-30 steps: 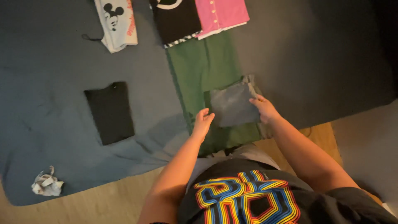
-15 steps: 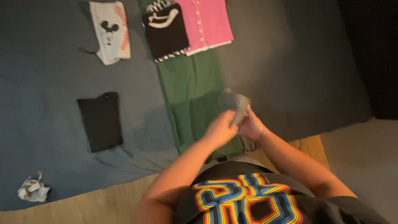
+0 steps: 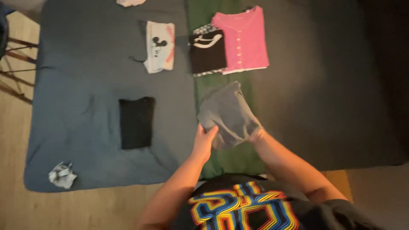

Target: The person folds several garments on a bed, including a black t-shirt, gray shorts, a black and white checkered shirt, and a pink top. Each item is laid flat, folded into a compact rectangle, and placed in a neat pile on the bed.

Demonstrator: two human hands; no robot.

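Note:
A folded grey garment (image 3: 228, 111) is held up over a green cloth strip (image 3: 238, 157) that runs down the middle of the bed. My left hand (image 3: 204, 138) grips its near left corner. My right hand (image 3: 256, 134) holds its near right edge, mostly hidden under the fabric. Beyond it lie a folded black garment with a white mark (image 3: 207, 51) and a folded pink buttoned top (image 3: 243, 39), side by side.
A dark grey-blue blanket (image 3: 85, 106) covers the bed. On it lie a folded black piece (image 3: 136, 122), a white printed garment (image 3: 159, 47) and a small crumpled grey-white cloth (image 3: 62, 174). Wooden floor shows at the left and near edges.
Both hands have lifted the grey garment off the green cloth and spread it slightly. The camera view has shifted, so the bed's near edge and left floor now show.

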